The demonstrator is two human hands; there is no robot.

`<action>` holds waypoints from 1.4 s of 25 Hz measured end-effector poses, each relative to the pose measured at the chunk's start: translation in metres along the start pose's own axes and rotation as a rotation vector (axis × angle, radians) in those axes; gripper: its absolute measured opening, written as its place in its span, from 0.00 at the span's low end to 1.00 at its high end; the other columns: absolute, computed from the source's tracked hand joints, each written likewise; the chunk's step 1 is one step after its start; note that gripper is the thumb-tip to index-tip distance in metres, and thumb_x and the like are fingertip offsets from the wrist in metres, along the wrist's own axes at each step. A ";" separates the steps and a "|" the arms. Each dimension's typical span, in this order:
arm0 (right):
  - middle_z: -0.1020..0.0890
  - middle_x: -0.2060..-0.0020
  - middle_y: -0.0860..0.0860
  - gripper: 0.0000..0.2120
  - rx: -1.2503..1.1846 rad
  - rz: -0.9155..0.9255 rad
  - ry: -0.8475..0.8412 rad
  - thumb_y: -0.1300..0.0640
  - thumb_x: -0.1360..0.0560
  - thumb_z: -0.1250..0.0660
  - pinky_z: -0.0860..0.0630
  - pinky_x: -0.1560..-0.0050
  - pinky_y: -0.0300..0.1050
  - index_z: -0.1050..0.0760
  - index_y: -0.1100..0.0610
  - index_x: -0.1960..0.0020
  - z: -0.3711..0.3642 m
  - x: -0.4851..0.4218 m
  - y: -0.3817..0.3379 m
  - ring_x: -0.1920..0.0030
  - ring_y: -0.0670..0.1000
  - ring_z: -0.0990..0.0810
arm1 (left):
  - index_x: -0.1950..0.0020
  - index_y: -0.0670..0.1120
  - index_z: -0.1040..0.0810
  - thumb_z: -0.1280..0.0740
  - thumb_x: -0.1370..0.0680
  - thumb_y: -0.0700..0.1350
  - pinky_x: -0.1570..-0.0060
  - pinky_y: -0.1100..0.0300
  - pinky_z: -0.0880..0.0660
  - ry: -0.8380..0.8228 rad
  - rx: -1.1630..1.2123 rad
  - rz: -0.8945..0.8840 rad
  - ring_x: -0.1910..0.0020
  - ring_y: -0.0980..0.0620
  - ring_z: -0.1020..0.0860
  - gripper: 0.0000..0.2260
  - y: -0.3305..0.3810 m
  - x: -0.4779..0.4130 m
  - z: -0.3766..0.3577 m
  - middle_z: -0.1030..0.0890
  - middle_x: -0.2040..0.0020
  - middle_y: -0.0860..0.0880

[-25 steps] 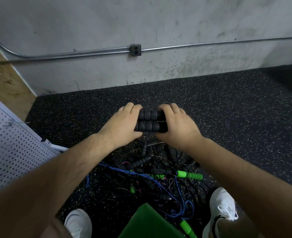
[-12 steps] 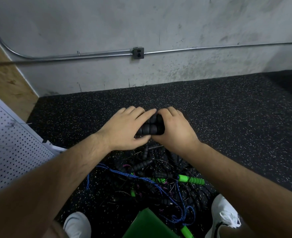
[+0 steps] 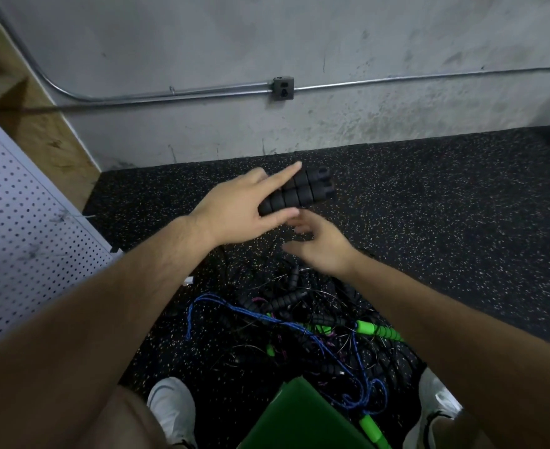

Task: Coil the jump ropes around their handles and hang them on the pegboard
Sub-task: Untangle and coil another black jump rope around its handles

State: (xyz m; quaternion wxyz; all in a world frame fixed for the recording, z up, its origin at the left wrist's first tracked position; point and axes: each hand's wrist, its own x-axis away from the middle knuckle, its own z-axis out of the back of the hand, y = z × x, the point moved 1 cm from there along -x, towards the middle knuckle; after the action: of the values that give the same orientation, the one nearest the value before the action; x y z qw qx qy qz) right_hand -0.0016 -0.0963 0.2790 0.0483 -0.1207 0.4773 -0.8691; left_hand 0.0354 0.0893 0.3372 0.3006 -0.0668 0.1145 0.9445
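The left hand (image 3: 234,205) covers the near ends of the paired black handles (image 3: 299,192) — where their cord runs cannot be told. The right hand (image 3: 319,244) is motion-blurred, perhaps loosely curled. Pegboard (image 3: 17,222) and green flat object (image 3: 299,419) — cut off by the left and bottom edges

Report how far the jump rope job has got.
Done: nothing hangs on the visible part of the pegboard. In hand: the left hand grips a pair of black handles; the right hand is just below, blurred. Left: the tangled pile of ropes on the floor.
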 end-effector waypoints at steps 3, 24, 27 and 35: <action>0.30 0.27 0.44 0.43 -0.095 0.045 -0.226 0.41 0.32 0.22 0.33 0.28 0.48 0.37 0.48 0.23 -0.055 -0.013 -0.020 0.29 0.45 0.32 | 0.20 0.67 0.51 0.41 0.23 0.68 0.49 0.56 0.24 0.022 0.216 0.042 0.50 0.55 0.25 0.33 -0.002 0.001 0.001 0.27 0.45 0.53; 0.17 0.55 0.44 0.02 0.481 0.094 -0.127 0.48 0.20 0.34 0.26 0.53 0.40 0.23 0.42 0.51 0.081 0.012 -0.027 0.53 0.48 0.20 | 0.22 0.72 0.56 0.45 0.24 0.72 0.46 0.55 0.26 0.017 0.004 -0.204 0.53 0.55 0.26 0.33 -0.005 0.020 0.012 0.28 0.50 0.55; 0.20 0.66 0.45 0.04 0.584 0.126 -0.065 0.46 0.20 0.35 0.28 0.67 0.42 0.22 0.44 0.50 0.102 0.026 -0.020 0.66 0.46 0.22 | 0.21 0.69 0.57 0.47 0.23 0.71 0.44 0.56 0.28 0.068 -0.093 -0.237 0.51 0.54 0.27 0.33 0.001 0.012 0.008 0.28 0.48 0.54; 0.23 0.68 0.48 0.13 0.570 0.207 0.043 0.47 0.17 0.38 0.29 0.66 0.46 0.23 0.50 0.57 0.130 0.035 -0.033 0.69 0.48 0.26 | 0.18 0.61 0.53 0.49 0.21 0.69 0.47 0.51 0.26 0.173 -0.376 -0.284 0.50 0.47 0.24 0.34 0.006 -0.014 -0.008 0.26 0.47 0.47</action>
State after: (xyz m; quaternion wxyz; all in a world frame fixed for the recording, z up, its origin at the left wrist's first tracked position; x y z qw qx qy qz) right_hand -0.0009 -0.1917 0.3789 0.1584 -0.0346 0.2250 -0.9608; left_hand 0.0435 0.0744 0.3335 0.4016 -0.2178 -0.0483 0.8883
